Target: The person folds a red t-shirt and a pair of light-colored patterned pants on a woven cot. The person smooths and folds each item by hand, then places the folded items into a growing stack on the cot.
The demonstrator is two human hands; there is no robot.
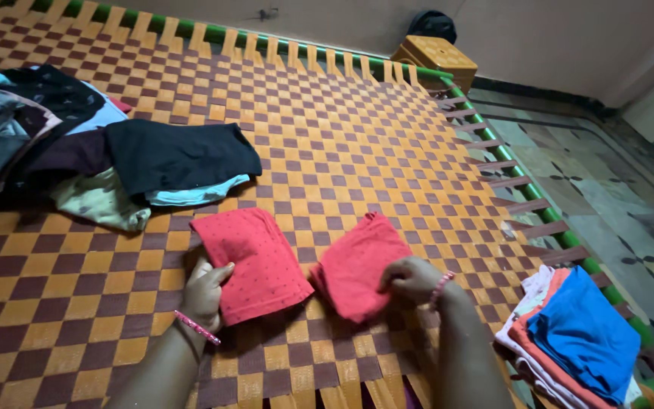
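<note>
A red dotted garment [255,261] lies on the woven cot [327,136], spread into two folded halves, one on the left and one on the right [356,261]. My left hand [206,291] pinches the lower left edge of the left half. My right hand [412,279] grips the right edge of the right half. Both wrists wear pink bangles.
A heap of loose clothes [77,159], topped by a black piece [179,155], lies at the cot's left. A folded stack with a blue top [580,333] sits at the right edge by the green frame [546,212]. A yellow box [434,57] stands on the floor beyond.
</note>
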